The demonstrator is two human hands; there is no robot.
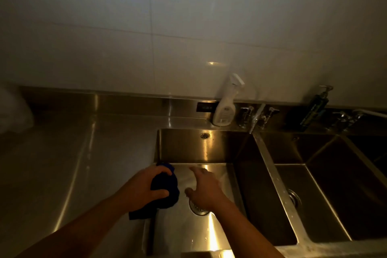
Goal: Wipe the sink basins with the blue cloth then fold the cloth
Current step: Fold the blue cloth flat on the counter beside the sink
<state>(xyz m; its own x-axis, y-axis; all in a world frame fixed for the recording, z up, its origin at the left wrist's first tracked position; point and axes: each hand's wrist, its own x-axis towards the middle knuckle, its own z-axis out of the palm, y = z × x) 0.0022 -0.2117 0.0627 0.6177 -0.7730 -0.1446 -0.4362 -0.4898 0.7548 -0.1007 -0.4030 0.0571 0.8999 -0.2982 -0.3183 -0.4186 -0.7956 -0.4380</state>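
Note:
The blue cloth (165,191) is bunched up in my left hand (144,187), which grips it at the left wall of the left steel sink basin (188,148). A corner of the cloth hangs down below the hand. My right hand (204,187) hovers over the basin floor just right of the cloth, fingers spread and holding nothing, partly covering the round drain (199,209). A second basin (282,195) lies to the right, with its own drain (294,197).
A white spray bottle (227,102) stands on the back ledge beside the tap (256,118). A dark pump bottle (314,109) and another tap (356,115) sit further right. A steel counter (62,163) stretches left of the basins. The tiled wall (188,27) rises behind.

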